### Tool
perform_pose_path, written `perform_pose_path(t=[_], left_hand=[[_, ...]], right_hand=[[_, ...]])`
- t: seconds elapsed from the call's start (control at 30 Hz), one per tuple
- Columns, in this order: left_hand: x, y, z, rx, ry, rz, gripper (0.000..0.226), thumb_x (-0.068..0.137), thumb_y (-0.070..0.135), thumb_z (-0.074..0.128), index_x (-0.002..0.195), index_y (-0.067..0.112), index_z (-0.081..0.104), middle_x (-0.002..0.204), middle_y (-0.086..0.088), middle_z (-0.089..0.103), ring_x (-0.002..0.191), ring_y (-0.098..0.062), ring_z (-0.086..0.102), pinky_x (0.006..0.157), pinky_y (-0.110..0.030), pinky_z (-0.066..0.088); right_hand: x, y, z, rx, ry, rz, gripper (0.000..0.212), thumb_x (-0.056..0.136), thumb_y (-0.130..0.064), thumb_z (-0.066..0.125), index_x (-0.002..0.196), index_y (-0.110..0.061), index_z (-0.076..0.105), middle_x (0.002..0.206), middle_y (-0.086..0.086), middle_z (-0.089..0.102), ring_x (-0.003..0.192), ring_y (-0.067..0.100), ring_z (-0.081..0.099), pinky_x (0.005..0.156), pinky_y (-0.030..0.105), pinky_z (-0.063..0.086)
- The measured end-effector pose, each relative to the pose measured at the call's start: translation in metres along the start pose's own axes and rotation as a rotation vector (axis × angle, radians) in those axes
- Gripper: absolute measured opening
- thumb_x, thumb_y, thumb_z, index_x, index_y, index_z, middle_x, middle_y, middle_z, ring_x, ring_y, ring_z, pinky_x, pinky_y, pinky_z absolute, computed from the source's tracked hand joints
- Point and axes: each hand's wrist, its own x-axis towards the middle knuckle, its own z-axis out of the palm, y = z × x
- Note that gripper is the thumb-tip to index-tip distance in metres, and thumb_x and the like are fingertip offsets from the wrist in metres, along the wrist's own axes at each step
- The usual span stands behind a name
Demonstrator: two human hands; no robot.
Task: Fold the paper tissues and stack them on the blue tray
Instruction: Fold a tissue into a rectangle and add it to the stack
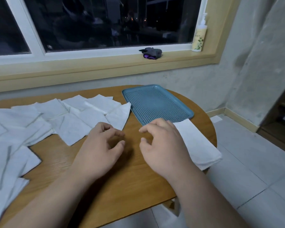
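– Round wooden worktop (122, 186) under dark window. Why tissues (69, 122) spread at left?
– Unfolded supply, prob. w/in reach. Left hand (99, 150) hovered mid-worktop, grip half-curled, empty.
– Right hand (163, 148)?
– Same, loose, holding nothing; folded tissue (197, 145) beside it. Blue tray (156, 104) was bare, far right.

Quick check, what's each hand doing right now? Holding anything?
Left hand: open, fingers loosely curled, empty, over bare table.
Right hand: open, fingers curled, holding nothing; folded tissue lies just beyond it.
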Motion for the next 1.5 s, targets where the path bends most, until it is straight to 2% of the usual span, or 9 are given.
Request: perform_pose_path(t=[0.13, 0.33, 0.47, 0.8, 0.97, 1.1, 1.27, 1.4, 1.5], left_hand=[[-0.009, -0.051, -0.036, 0.244, 0.040, -0.069, 0.018, 0.087, 0.036, 0.068, 0.104, 0.036, 0.071, 0.113, 0.010, 0.051, 0.109, -0.015, 0.050, 0.096, -0.033, 0.043], [-0.024, -0.098, -0.058, 0.430, 0.166, -0.167, 0.032, 0.083, 0.035, 0.059, 0.111, 0.025, 0.071, 0.111, 0.002, 0.061, 0.109, -0.026, 0.054, 0.094, -0.039, 0.042], [-0.022, -0.104, -0.056, 0.375, 0.188, -0.220, 0.051, 0.080, 0.017, 0.058, 0.131, 0.018, 0.058, 0.121, -0.002, 0.060, 0.118, -0.028, 0.049, 0.098, -0.039, 0.037], [-0.023, -0.116, -0.060, 0.266, 0.236, -0.251, 0.047, 0.084, 0.009, 0.050, 0.129, 0.019, 0.058, 0.123, 0.002, 0.060, 0.119, -0.023, 0.046, 0.098, -0.037, 0.036], [-0.026, -0.117, -0.063, 0.299, 0.182, -0.129, 0.057, 0.072, 0.018, 0.034, 0.119, 0.020, 0.066, 0.124, 0.006, 0.062, 0.120, -0.020, 0.050, 0.100, -0.039, 0.039], [-0.035, -0.105, -0.070, 0.395, -0.007, -0.041, 0.054, 0.083, 0.032, 0.025, 0.122, 0.028, 0.063, 0.125, 0.016, 0.059, 0.123, -0.010, 0.048, 0.102, -0.028, 0.029], [-0.077, -0.096, -0.078, 0.425, -0.144, 0.048, 0.050, 0.089, 0.048, 0.026, 0.117, 0.038, 0.065, 0.128, 0.022, 0.057, 0.119, -0.004, 0.048, 0.100, -0.027, 0.028], [-0.111, -0.090, -0.081, 0.409, -0.126, 0.096, 0.039, 0.092, 0.051, 0.035, 0.108, 0.040, 0.069, 0.120, 0.023, 0.062, 0.113, -0.005, 0.055, 0.096, -0.033, 0.039], [-0.125, -0.086, -0.080, 0.417, -0.115, 0.133, 0.030, 0.089, 0.047, 0.044, 0.102, 0.042, 0.070, 0.113, 0.024, 0.064, 0.105, -0.003, 0.056, 0.090, -0.028, 0.035]], right_hand=[[0.015, -0.035, 0.036, 0.066, -0.104, -0.029, 0.022, 0.092, -0.032, 0.057, 0.112, -0.032, 0.067, 0.116, -0.014, 0.055, 0.113, 0.009, 0.044, 0.099, 0.028, 0.039], [0.036, -0.079, 0.085, 0.083, -0.261, -0.075, 0.029, 0.094, -0.033, 0.054, 0.120, -0.031, 0.065, 0.122, -0.010, 0.056, 0.120, 0.013, 0.044, 0.104, 0.032, 0.042], [0.051, -0.103, 0.109, -0.005, -0.364, -0.151, 0.039, 0.096, -0.032, 0.048, 0.132, -0.027, 0.060, 0.134, -0.007, 0.053, 0.125, 0.020, 0.041, 0.108, 0.037, 0.038], [0.055, -0.110, 0.132, -0.164, -0.470, -0.295, 0.035, 0.098, -0.028, 0.041, 0.126, -0.030, 0.061, 0.130, -0.010, 0.056, 0.119, 0.020, 0.043, 0.105, 0.039, 0.033], [0.038, -0.104, 0.115, -0.179, -0.482, -0.325, 0.033, 0.100, -0.031, 0.040, 0.122, -0.027, 0.065, 0.122, -0.008, 0.055, 0.117, 0.019, 0.043, 0.102, 0.036, 0.037], [0.021, -0.094, 0.093, -0.140, -0.502, -0.347, 0.030, 0.099, -0.035, 0.044, 0.114, -0.030, 0.070, 0.114, -0.014, 0.055, 0.114, 0.011, 0.043, 0.100, 0.032, 0.040], [-0.004, -0.076, 0.064, -0.107, -0.545, -0.329, 0.024, 0.099, -0.038, 0.049, 0.111, -0.032, 0.069, 0.112, -0.021, 0.052, 0.114, 0.000, 0.041, 0.098, 0.024, 0.040], [-0.022, -0.073, 0.052, -0.123, -0.555, -0.320, 0.019, 0.098, -0.039, 0.052, 0.092, -0.032, 0.068, 0.103, -0.021, 0.054, 0.107, -0.002, 0.043, 0.092, 0.021, 0.042], [-0.031, -0.076, 0.047, -0.147, -0.562, -0.311, 0.024, 0.097, -0.038, 0.052, 0.082, -0.028, 0.068, 0.095, -0.017, 0.057, 0.101, 0.001, 0.045, 0.087, 0.021, 0.043]])
